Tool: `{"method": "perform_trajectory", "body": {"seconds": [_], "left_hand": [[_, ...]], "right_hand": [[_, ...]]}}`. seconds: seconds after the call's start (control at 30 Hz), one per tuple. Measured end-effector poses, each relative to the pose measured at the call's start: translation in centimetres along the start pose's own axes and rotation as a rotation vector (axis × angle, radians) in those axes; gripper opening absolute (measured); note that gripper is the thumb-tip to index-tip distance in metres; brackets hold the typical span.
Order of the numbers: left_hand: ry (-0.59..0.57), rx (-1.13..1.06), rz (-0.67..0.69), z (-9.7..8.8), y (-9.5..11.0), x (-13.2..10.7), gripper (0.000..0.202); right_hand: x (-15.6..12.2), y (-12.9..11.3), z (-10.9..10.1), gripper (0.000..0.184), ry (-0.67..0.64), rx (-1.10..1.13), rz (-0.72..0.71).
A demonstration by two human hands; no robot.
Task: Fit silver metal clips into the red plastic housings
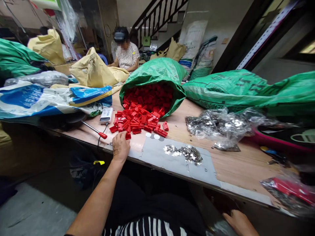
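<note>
A heap of small red plastic parts [137, 121] spills across the wooden tabletop [187, 131] from the mouth of a green woven sack [154, 73] lying on its side. My left hand [120, 147] rests at the table's front edge, its fingertips beside a red part [128, 136] at the heap's near end. The palm faces down, hiding whatever lies beneath it. My right hand [240, 223] is low at the bottom edge of the view, below the table, partly cut off and holding nothing visible.
A grey sheet [167, 160] on the table holds loose silver metal pieces [187, 154]. A clear bag of silver pieces [219, 127] lies behind it. A power bank [106, 115], a red-handled screwdriver [94, 130], further sacks, and a seated person [125, 54] are beyond.
</note>
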State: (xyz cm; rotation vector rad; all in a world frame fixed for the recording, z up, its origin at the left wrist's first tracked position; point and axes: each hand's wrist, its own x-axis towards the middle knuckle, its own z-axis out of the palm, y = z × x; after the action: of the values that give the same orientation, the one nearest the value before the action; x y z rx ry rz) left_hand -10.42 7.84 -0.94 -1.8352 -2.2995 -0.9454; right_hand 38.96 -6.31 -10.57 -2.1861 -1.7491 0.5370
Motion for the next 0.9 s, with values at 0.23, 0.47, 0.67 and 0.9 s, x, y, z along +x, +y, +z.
{"method": "perform_trajectory", "body": {"seconds": [0.23, 0.47, 0.67, 0.9], "left_hand": [[0.003, -0.14, 0.021, -0.5, 0.0, -0.7, 0.033], [-0.375, -1.065, -0.278, -2.1, 4.7, -3.6, 0.046], [-0.718, -1.545, -0.607, -4.1, 8.4, -6.4, 0.04], [-0.865, -1.629, -0.639, -4.3, 9.7, -8.2, 0.035]], "right_hand": [[-1.0, -4.6, -2.7, 0.027, -0.134, -0.031, -0.031], [-1.7, -14.9, -7.0, 0.028, -0.458, 0.217, -0.298], [1.4, -19.6, -5.5, 0.015, 0.022, 0.07, -0.399], [3.7, -20.7, -3.0, 0.011, 0.21, -0.13, -0.396]]}}
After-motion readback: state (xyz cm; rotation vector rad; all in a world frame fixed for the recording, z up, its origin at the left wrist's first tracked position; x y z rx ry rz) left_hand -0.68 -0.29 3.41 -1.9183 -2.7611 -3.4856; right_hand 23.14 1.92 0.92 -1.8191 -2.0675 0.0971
